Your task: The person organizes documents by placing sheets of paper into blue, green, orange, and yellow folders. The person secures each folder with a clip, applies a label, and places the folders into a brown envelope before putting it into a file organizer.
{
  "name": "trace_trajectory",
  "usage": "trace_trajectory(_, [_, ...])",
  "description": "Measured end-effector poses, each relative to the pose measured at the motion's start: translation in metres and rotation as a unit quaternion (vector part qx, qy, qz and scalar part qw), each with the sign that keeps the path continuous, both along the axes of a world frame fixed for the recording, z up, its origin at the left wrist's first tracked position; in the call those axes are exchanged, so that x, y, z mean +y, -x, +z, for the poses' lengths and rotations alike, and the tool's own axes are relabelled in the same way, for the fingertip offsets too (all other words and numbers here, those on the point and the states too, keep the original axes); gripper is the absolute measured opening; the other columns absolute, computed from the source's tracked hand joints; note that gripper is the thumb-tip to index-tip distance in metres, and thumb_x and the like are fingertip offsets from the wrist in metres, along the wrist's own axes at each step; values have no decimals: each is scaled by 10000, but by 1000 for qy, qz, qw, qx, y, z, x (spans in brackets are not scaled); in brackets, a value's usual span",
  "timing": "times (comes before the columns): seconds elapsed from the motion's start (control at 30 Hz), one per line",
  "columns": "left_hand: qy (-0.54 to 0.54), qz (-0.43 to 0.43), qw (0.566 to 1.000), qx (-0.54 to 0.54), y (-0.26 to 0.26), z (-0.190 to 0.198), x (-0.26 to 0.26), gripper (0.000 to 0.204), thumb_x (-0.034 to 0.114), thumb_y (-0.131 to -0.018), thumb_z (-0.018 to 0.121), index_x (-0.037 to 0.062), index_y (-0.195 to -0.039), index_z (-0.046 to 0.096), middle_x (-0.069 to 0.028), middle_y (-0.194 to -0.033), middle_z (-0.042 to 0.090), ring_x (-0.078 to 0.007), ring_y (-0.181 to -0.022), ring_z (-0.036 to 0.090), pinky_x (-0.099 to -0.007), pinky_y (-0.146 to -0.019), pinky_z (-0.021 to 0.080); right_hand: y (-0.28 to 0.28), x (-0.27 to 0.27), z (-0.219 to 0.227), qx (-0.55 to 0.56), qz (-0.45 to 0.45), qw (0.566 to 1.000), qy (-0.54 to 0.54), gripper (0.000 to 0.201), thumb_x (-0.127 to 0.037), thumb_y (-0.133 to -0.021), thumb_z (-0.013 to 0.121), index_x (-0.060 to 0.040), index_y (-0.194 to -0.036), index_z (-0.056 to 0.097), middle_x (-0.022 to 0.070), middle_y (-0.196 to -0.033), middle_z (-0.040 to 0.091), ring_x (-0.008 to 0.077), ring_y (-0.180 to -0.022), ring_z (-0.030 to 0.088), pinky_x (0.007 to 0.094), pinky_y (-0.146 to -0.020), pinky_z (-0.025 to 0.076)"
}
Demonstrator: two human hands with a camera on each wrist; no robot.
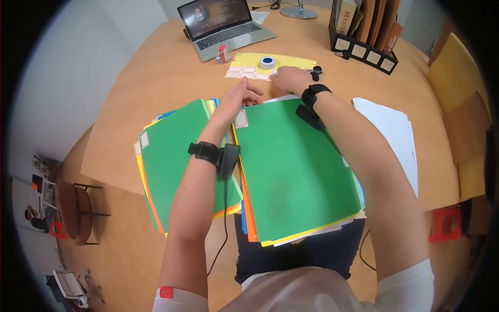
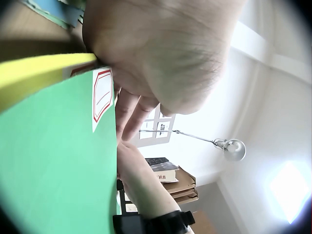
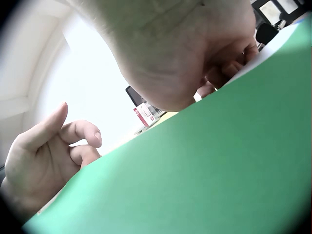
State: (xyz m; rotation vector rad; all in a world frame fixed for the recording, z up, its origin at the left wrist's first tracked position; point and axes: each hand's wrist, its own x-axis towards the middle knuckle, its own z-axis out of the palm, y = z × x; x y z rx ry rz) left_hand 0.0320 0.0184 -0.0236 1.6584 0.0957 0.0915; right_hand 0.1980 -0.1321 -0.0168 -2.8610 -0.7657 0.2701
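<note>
Just nearside of hands (image 1: 239, 100) (image 1: 293, 80): green folder (image 1: 299, 169); label sheet (image 1: 241, 73) by right.

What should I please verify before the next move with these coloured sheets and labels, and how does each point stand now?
1. Middle green sheet carries a label: ok, the label sits at its upper left corner.
2. Sheets beneath it squared up: not ok, an orange sheet juts out at the lower left.
3. Labels available: ok, several show on the label sheet.
4. Left hand free: ok, nothing is seen in its grip beside the green sheet's upper left corner.
5. Right hand has a label: cannot tell, its fingertips at the label sheet are partly hidden.
</note>
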Motion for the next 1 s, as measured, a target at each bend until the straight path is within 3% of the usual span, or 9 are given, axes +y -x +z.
trace_trajectory(0.17, [11,4,1000,8,-3,-2,3,572,469,-1112,252,44,-1151,632,-80,-873,726,-112,-791,580,-276,-778,468,7,-9,6,-27,0,998,-51,417,-380,-1005,486,-93,-1225,693,146,-1237,708,320,-1131,682,464,-967,511])
trace_trajectory(0.2, [17,8,1000,9,-3,-3,4,575,469,-1115,237,47,-1166,624,-82,-873,726,-113,-787,579,-279,-779,470,11,-14,6,-72,33,993,-85,411,-372,-1020,453,-76,-1140,712,168,-1138,730,335,-1070,697,484,-915,527])
trace_trajectory(0.33, [43,16,999,0,-2,-6,2,620,512,-1113,212,51,-1183,620,-108,-876,725,-130,-780,594,-290,-786,485,60,-22,32,-71,134,973,-174,522,-484,-1021,444,-42,-1045,720,187,-964,742,339,-956,717,501,-854,536])
trace_trajectory(0.43, [59,29,998,2,-4,-6,5,673,566,-1099,209,51,-1171,635,-130,-871,730,-157,-779,625,-300,-795,504,112,-22,60,35,194,975,-106,528,-523,-1005,477,-54,-1061,713,152,-938,743,313,-939,720,476,-836,545])
trace_trajectory(0.53, [53,28,998,22,3,3,3,701,596,-1090,181,64,-1213,622,-108,-857,716,-156,-779,611,-297,-787,492,130,-16,46,15,249,956,-151,500,-550,-963,561,-73,-1044,687,104,-909,731,292,-869,717,425,-789,542])
trace_trajectory(0.67, [30,11,999,21,7,2,5,725,632,-1076,167,85,-1293,592,-91,-877,701,-142,-819,588,-284,-786,475,138,-5,42,-20,250,968,-31,464,-536,-964,570,-107,-1086,695,87,-926,736,269,-905,720,424,-792,542])
trace_trajectory(0.77, [21,1,999,24,7,0,6,728,632,-1075,166,85,-1301,589,-93,-900,704,-136,-846,585,-280,-796,471,134,-1,25,-66,242,966,-64,431,-493,-989,549,-103,-1100,697,108,-945,739,285,-919,717,426,-792,543])
trace_trajectory(0.87, [24,-2,1000,5,-1,-8,7,728,625,-1078,165,75,-1294,591,-92,-912,707,-122,-851,581,-269,-800,466,129,-14,21,-50,214,959,-180,391,-407,-1020,517,-69,-1095,698,148,-958,737,319,-925,712,426,-793,541])
trace_trajectory(1.0, [43,-13,999,4,4,-2,4,689,583,-1093,197,52,-1283,592,-81,-925,708,-97,-833,568,-248,-788,460,104,-80,49,3,101,959,-264,393,-357,-1022,519,-19,-1086,709,165,-981,725,312,-938,701,421,-820,536])
